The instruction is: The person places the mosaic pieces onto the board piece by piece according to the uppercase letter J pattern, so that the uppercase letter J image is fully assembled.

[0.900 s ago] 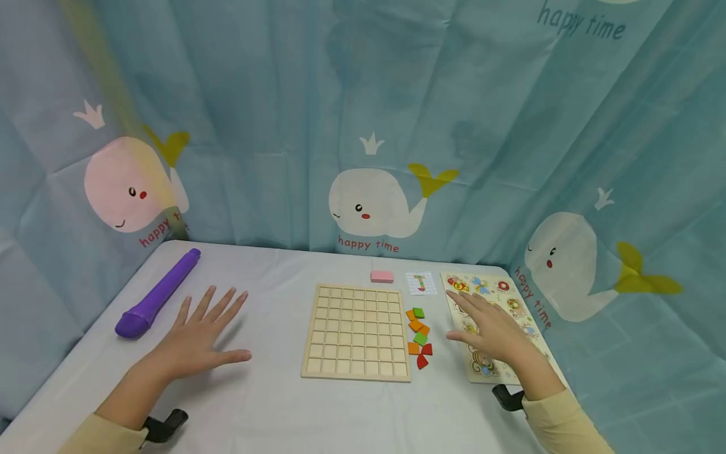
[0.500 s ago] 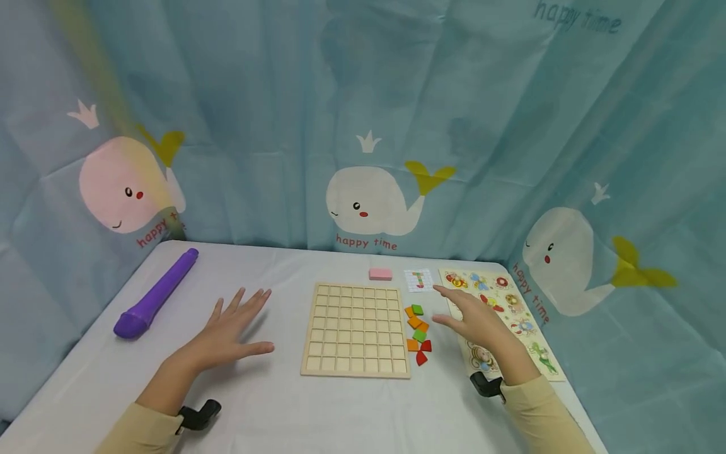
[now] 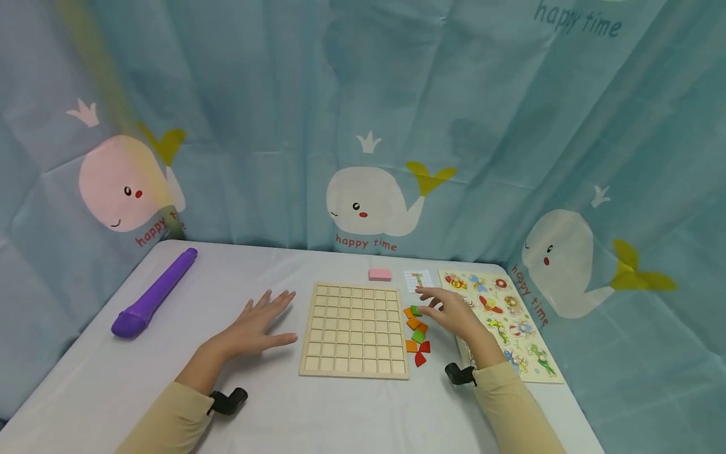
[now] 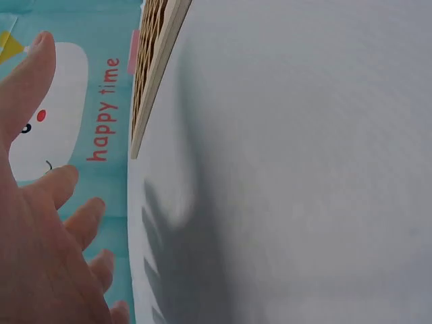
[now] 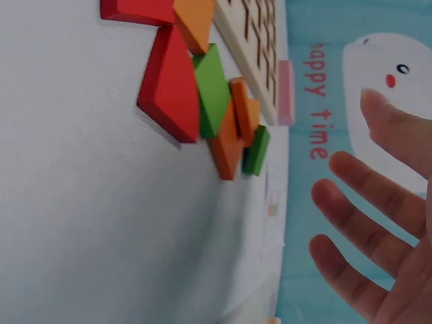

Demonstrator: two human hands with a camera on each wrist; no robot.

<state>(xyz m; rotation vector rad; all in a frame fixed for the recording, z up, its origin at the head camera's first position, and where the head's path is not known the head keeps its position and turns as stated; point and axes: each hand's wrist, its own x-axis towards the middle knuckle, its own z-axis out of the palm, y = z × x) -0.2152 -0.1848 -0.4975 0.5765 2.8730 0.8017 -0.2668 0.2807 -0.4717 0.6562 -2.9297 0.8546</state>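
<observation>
My left hand hovers over the white table just left of a wooden grid board, fingers spread, holding nothing. Its shadow falls on the cloth in the left wrist view. Right of the board lies a loose group of small coloured blocks: an orange block, a green block, a red block and several others. My right hand is above the far end of these blocks, fingers slightly bent and thumb apart, with nothing between them. Behind its fingertips is a small printed pattern card, partly covered.
A pink eraser-like block lies behind the board. At the right is a wooden picture board with cartoon insects, partly under my right forearm. A purple toy microphone lies at the far left. A blue whale-print curtain hangs behind the table.
Both hands have moved inward: the left one rightward to beside the grid board, the right one leftward from over the picture board to above the blocks. The objects on the table stay put.
</observation>
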